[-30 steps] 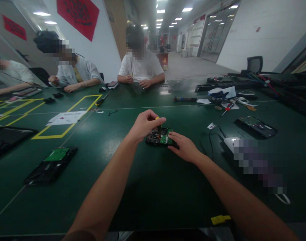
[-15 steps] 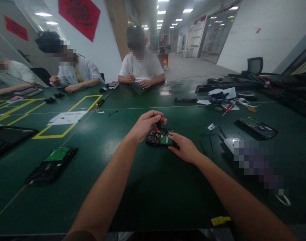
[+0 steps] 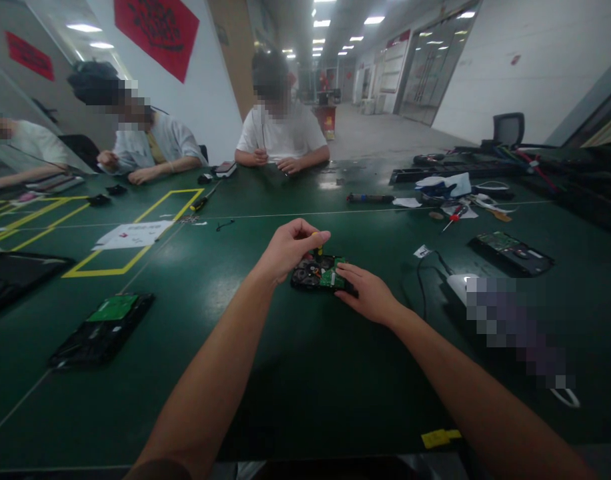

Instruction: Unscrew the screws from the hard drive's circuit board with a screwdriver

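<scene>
While the left hand [image 3: 291,250] pinches a yellow-and-black screwdriver handle [image 3: 320,249], the right hand [image 3: 368,293] holds a black rectangular hard drive [image 3: 308,277], centre frame, between thumb and fingers: probably dense, rigid, best gripped by its edges, sparing the fragile-looking green circuit board [image 3: 330,277].

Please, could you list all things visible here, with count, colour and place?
Table: 1, green, foreground
Middle drive: 1, black-green, centre
Left drive: 1, black-green, near left
Right drive: 1, black-green, right
Held screwdriver: 1, yellow-black, over middle drive
Far screwdriver: 1, yellow-black, left of centre
Red screwdriver: 1, red, right
Panel: 1, black, left edge
Papers: several, white, left and right
Tape: several strips, yellow, left
Tag: 1, yellow, near edge
Pixelated object: 1, partly white, right
People: 3, pale tops, across table
Large posters: 2, red, upper left
Small clutter: uncounted, mixed, far right
Left hand: 1, bare, on held screwdriver
Right hand: 1, bare, on middle drive
</scene>
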`<state>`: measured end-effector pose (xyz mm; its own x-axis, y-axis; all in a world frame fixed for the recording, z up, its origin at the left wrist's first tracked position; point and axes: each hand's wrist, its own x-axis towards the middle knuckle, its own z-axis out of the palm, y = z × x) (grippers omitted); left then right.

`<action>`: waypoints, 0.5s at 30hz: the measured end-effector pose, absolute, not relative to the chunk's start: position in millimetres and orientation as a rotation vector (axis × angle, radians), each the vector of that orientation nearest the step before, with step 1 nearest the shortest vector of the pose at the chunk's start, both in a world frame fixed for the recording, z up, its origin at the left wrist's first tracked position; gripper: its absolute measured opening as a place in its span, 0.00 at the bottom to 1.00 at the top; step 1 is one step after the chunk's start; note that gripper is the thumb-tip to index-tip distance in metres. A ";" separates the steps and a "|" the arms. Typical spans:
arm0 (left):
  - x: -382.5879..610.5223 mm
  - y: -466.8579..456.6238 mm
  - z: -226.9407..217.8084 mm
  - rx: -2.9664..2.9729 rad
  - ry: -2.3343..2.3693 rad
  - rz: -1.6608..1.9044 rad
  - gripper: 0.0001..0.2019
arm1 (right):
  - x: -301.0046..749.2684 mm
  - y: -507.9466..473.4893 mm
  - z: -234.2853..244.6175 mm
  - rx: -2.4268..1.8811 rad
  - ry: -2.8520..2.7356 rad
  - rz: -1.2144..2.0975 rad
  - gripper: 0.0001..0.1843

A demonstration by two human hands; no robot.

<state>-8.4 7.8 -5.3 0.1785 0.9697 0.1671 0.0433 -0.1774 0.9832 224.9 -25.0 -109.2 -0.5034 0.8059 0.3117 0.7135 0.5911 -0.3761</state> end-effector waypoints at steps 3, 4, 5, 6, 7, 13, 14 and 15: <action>-8.7 7.4 -4.4 1.461 1.010 1.155 0.14 | 225.0 -24.7 -109.9 -1.200 -2.362 0.279 0.28; -8.8 7.0 -3.8 1.462 0.999 1.140 0.14 | 225.1 -24.5 -110.3 -1.198 -2.358 0.280 0.28; -8.9 6.6 -3.3 1.464 0.986 1.123 0.13 | 225.2 -24.4 -110.7 -1.198 -2.356 0.280 0.28; -8.9 6.2 -2.8 1.466 0.970 1.106 0.13 | 225.3 -24.3 -111.0 -1.199 -2.356 0.281 0.28; -8.9 5.8 -2.3 1.468 0.952 1.091 0.13 | 225.4 -24.3 -111.3 -1.200 -2.357 0.281 0.28; -7.5 3.1 -0.2 1.388 0.843 1.021 0.13 | 225.2 -24.6 -111.5 -1.218 -2.359 0.268 0.28; -7.2 2.7 0.2 1.378 0.840 1.020 0.13 | 225.2 -24.5 -111.6 -1.219 -2.361 0.268 0.28; -7.0 2.5 0.5 1.378 0.841 1.022 0.13 | 225.2 -24.4 -111.9 -1.219 -2.364 0.267 0.28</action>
